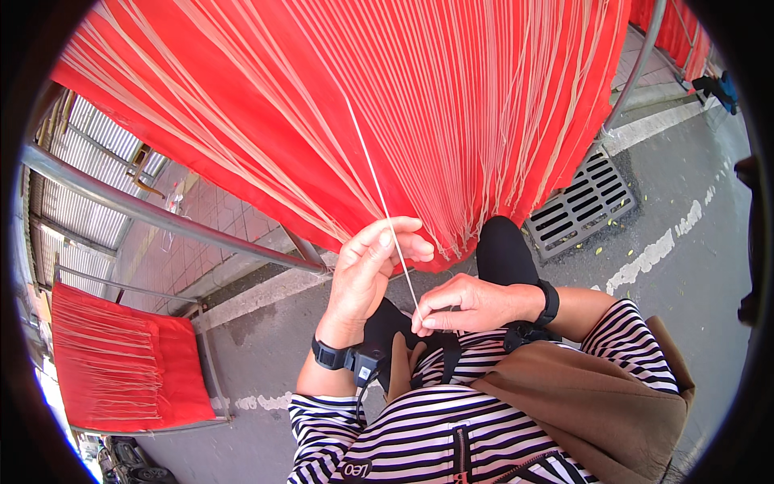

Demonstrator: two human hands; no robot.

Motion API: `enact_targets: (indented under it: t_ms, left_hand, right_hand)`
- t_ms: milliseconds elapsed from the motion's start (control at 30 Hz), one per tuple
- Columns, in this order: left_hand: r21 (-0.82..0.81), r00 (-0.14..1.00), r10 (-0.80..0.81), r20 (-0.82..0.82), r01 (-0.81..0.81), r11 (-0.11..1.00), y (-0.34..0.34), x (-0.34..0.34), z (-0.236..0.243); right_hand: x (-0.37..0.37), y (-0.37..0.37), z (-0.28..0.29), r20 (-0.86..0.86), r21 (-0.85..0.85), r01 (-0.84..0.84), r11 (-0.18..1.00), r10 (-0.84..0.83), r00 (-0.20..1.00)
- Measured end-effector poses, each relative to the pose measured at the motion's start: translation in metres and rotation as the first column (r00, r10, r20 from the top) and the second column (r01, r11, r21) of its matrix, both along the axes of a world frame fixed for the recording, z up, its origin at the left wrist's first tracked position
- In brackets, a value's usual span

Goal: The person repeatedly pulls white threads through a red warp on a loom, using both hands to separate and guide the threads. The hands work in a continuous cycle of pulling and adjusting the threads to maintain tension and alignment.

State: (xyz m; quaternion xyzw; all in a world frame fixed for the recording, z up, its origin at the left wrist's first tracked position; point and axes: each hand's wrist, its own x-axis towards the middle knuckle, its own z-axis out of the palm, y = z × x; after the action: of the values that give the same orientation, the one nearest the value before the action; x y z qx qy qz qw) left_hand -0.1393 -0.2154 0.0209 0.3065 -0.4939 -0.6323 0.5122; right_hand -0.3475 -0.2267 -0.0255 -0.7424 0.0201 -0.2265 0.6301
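Observation:
A long pale strand (367, 157) runs taut from the red cloth (266, 153) down to my hands. My left hand (372, 262) is raised at the cloth's lower edge, its fingers curved and the strand passing at the thumb and index finger. Lower and to the right, my right hand (468, 302) pinches the strand's near end between thumb and fingertips. Many similar thin strands (451, 105) hang in rows over the cloth, some bunched together, with loose ends gathered near its bottom. Whether they are thread or some other material, I cannot tell.
A metal rail (161, 214) crosses at the left, and a metal post (637, 68) stands at the right. Another red cloth with strands (129, 359) hangs at the lower left. A drain grate (582, 202) lies in the grey pavement. My knee (504, 250) is beside the cloth.

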Motion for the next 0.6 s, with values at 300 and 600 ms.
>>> enact_targets:
  t_ms: [300, 600]
  left_hand:
    - [-0.151, 0.993, 0.033, -0.110, -0.049, 0.987, 0.007, -0.007, 0.039]
    - [-0.268, 0.979, 0.140, 0.148, -0.097, 0.958, 0.027, -0.010, 0.061]
  right_hand:
    - [-0.002, 0.001, 0.000, -0.014, -0.053, -0.035, 0.998, 0.034, 0.999]
    - [-0.002, 0.001, -0.003, -0.048, -0.078, -0.109, 0.991, 0.106, 0.993]
